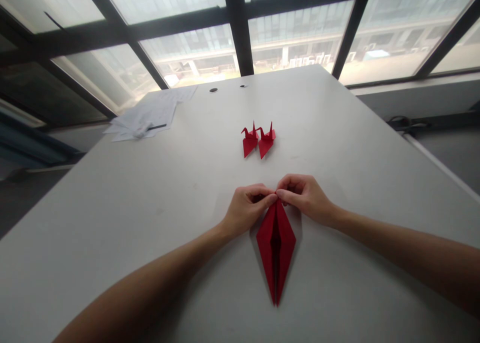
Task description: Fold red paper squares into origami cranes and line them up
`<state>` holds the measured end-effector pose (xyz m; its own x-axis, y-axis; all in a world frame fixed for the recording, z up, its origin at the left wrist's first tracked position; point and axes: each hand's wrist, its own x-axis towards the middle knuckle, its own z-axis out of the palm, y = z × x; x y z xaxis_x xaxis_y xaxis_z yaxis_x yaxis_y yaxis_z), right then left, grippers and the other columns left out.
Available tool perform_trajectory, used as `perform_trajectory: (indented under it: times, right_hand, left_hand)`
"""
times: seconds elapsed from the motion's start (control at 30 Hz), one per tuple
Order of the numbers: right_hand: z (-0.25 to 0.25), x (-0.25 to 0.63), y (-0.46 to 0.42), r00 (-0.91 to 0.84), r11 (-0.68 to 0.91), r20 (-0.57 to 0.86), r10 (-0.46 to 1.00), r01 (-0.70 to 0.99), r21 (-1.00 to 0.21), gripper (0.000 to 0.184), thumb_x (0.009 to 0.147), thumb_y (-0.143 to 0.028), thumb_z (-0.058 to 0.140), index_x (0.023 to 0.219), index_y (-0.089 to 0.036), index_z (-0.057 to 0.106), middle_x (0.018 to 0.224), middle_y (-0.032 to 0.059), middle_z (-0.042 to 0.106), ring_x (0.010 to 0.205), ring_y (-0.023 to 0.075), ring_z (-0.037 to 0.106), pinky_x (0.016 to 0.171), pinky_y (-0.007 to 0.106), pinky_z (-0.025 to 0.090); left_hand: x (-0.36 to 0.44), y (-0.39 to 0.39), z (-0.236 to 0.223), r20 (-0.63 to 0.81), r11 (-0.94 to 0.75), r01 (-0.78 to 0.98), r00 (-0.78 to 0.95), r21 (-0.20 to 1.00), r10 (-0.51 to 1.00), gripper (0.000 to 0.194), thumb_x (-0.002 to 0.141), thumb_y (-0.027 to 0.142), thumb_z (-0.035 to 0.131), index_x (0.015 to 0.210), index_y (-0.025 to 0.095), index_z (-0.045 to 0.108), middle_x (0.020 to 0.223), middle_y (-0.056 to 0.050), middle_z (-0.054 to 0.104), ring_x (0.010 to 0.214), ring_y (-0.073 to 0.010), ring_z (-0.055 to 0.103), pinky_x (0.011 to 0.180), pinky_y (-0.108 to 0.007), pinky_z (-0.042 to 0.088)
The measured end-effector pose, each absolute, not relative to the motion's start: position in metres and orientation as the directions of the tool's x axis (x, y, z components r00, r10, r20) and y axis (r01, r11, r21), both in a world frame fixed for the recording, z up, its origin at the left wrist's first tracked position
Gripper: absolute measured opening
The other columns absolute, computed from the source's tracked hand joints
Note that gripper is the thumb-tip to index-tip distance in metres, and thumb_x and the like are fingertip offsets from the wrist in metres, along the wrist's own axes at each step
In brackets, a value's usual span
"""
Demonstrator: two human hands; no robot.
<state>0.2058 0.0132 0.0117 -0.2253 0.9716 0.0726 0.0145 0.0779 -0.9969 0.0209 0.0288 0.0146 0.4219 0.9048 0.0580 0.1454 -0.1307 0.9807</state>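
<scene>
A red paper [276, 248], folded into a long narrow diamond, lies flat on the white table [150, 208] in front of me, its lower point toward me. My left hand [247, 207] and my right hand [305, 195] meet at its far tip, and each pinches that tip between thumb and fingers. Beyond the hands, two finished red paper cranes [258, 140] stand side by side on the table.
A loose stack of white sheets [146, 117] with a dark pen on it lies at the table's far left corner. Two small dark holes [213, 89] mark the far edge. Large windows with black frames [240, 28] rise behind the table.
</scene>
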Motion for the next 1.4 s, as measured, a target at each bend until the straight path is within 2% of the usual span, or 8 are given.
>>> perform_trajectory:
  times: [0.47,0.67,0.9,1.03,1.13,1.2,1.3,1.4]
  right_hand:
    - [0.007,0.206,0.014,-0.203,0.117,0.103,0.974,0.059,-0.991,0.015,0.081,-0.03,0.066,0.074,-0.017,0.063,0.062,-0.003,0.054,0.057,0.0105,0.045,0.051,0.023,0.034]
    - [0.008,0.205,0.016,-0.204,0.042,0.062,0.977,-0.1,-0.994,0.016,0.086,-0.031,0.058,0.083,-0.018,0.065,0.063,-0.0013,0.06,0.058,0.0126,0.052,0.055,0.026,0.043]
    - [0.006,0.204,0.011,-0.21,0.107,0.115,0.971,-0.05,-0.993,0.014,0.089,-0.03,0.058,0.082,-0.018,0.06,0.065,-0.0021,0.059,0.059,0.0117,0.051,0.056,0.025,0.042]
    - [0.006,0.2,0.005,-0.291,0.1,0.105,0.951,-0.032,-0.994,0.018,0.084,-0.025,0.066,0.098,-0.021,0.054,0.069,-0.0053,0.058,0.057,0.0103,0.049,0.052,0.022,0.038]
    - [0.002,0.199,0.004,-0.283,0.134,0.123,0.951,0.019,-0.991,0.027,0.083,-0.021,0.066,0.105,-0.023,0.051,0.072,-0.0054,0.059,0.059,0.0113,0.052,0.054,0.023,0.04]
    - [-0.002,0.201,0.007,-0.192,0.189,0.161,0.968,0.134,-0.973,0.026,0.084,-0.02,0.062,0.108,-0.023,0.051,0.071,-0.0053,0.059,0.06,0.0121,0.053,0.056,0.024,0.041]
    - [-0.007,0.209,0.014,-0.065,0.241,0.236,0.969,0.441,-0.865,0.03,0.083,-0.016,0.061,0.111,-0.023,0.054,0.078,-0.003,0.061,0.064,0.0142,0.055,0.061,0.027,0.044]
    - [-0.005,0.217,0.019,-0.072,0.329,0.386,0.92,0.679,-0.657,0.031,0.081,-0.012,0.062,0.11,-0.021,0.058,0.099,0.0052,0.063,0.09,0.0215,0.059,0.082,0.037,0.049]
  left_hand:
    - [0.018,0.031,0.012,0.099,-0.208,0.183,0.477,0.961,0.874,0.024,0.087,0.037,0.069,0.081,0.015,0.078,0.072,-0.003,0.061,0.063,-0.0115,0.051,0.055,-0.021,0.038]
    - [0.018,0.031,0.012,0.079,-0.152,0.119,0.472,0.981,0.878,0.022,0.085,0.036,0.071,0.082,0.014,0.076,0.082,-0.006,0.069,0.073,-0.0151,0.06,0.064,-0.023,0.045]
    - [0.018,0.031,0.015,0.031,-0.051,0.039,0.412,0.998,0.91,0.021,0.082,0.033,0.073,0.077,0.013,0.072,0.075,-0.003,0.066,0.068,-0.0125,0.056,0.062,-0.021,0.043]
    - [0.018,0.034,0.013,0.006,-0.022,0.042,0.351,0.999,0.936,0.023,0.082,0.035,0.073,0.075,0.013,0.069,0.072,-0.001,0.063,0.067,-0.0122,0.056,0.061,-0.021,0.044]
    - [0.017,0.036,0.012,-0.014,-0.007,0.062,0.333,0.998,0.943,0.029,0.087,0.042,0.067,0.099,0.015,0.069,0.086,-0.004,0.067,0.072,-0.0144,0.061,0.063,-0.023,0.048]
    - [0.017,0.034,0.013,0.065,-0.107,0.128,0.294,0.986,0.954,0.036,0.094,0.041,0.057,0.12,0.018,0.062,0.106,-0.008,0.067,0.084,-0.0168,0.064,0.071,-0.027,0.053]
    - [0.018,0.02,0.016,0.338,-0.43,0.412,0.28,0.803,0.899,0.036,0.096,0.028,0.05,0.131,0.019,0.056,0.125,-0.011,0.059,0.11,-0.0216,0.06,0.094,-0.037,0.052]
    - [0.019,0.0,0.011,0.33,-0.616,0.636,0.522,0.464,0.787,0.047,0.098,0.024,0.047,0.144,0.02,0.046,0.141,-0.014,0.051,0.132,-0.0275,0.048,0.111,-0.047,0.04]
